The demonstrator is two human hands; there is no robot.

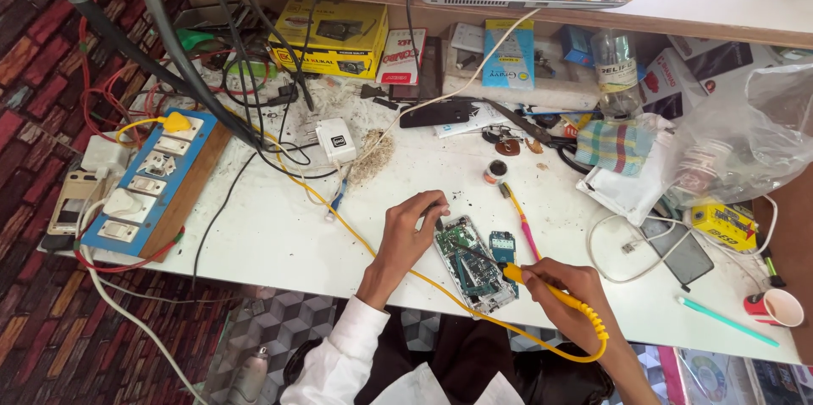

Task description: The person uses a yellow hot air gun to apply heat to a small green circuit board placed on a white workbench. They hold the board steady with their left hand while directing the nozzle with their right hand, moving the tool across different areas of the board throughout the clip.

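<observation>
A phone circuit board (468,265) lies on the white worktable (279,227), with a small blue board (502,246) beside it. My left hand (408,234) rests at the board's upper left corner, fingertips pinched on something too small to make out. My right hand (566,291) grips a yellow soldering iron (542,288) like a pen. Its dark tip points left onto the middle of the circuit board. The iron's yellow cable (373,246) runs left across the table toward the socket board.
A blue socket board (151,182) with plugs sits at the left edge. A white charger (337,143), a small flux pot (495,170), a pencil (521,220), a plastic bag (745,138), a red-rimmed cup (777,308) and boxes under a shelf crowd the back and right.
</observation>
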